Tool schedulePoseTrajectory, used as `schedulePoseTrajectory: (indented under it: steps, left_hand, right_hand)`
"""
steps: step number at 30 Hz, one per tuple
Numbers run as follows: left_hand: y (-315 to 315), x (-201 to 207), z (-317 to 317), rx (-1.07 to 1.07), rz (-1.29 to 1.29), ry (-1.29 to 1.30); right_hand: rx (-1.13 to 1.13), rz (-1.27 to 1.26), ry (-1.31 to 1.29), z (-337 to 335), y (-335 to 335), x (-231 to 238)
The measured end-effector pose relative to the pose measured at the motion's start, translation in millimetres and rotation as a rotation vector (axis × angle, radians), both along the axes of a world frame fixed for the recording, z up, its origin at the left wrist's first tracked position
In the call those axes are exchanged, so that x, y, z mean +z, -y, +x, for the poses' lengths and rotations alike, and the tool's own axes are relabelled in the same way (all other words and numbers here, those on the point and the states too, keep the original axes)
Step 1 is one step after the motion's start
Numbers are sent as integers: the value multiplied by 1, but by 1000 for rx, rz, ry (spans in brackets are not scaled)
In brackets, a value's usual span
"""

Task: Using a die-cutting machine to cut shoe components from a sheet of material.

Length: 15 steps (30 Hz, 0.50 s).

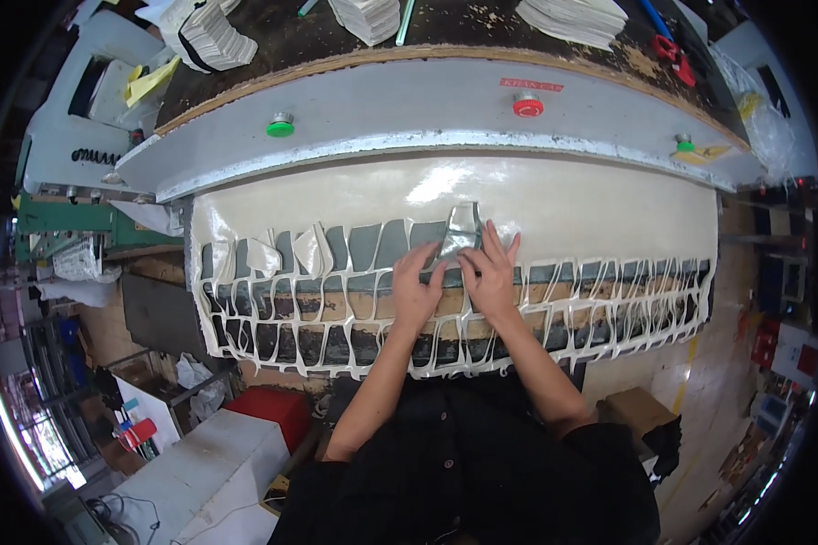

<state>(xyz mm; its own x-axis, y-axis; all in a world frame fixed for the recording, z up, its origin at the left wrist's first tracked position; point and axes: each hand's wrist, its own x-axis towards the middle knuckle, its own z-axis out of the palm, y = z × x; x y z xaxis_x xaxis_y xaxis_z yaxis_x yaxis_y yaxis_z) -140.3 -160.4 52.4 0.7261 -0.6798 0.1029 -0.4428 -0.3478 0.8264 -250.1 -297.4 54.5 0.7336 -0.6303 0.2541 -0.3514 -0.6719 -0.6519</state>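
1. Metal die point(462, 229): a small tapered frame, upright on the cream sheet point(600, 204), right of the sheet's middle, at the lower border of its uncut part.
2. Left hand point(418, 286) and right hand point(489, 277): I view them near each other, both closed on the die's lower end, one per side.
3. Open room: to the die's right and beyond it, I have smooth, uncut sheet reaching the right edge and the grey beam point(382, 102).
4. Lattice of strips point(609, 304): cut remnants of the sheet, running below the hands to the near edge, gaps showing a dark and tan surface.
5. Cut pieces point(312, 252): several, loose, well left of the die.
6. Red button point(528, 106): on the beam, beyond the right hand.
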Motion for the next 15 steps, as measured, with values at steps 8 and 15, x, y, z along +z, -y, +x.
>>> schedulePoseTrajectory:
  steps: [8,15]
  left_hand:
    - [-5,-21,-2,48,-91,64]
    - [-8,-25,-6,89,-83,88]
  right_hand:
    - [66,-8,-114,-4,13,-21]
    - [93,-46,-111,-10,1,-22]
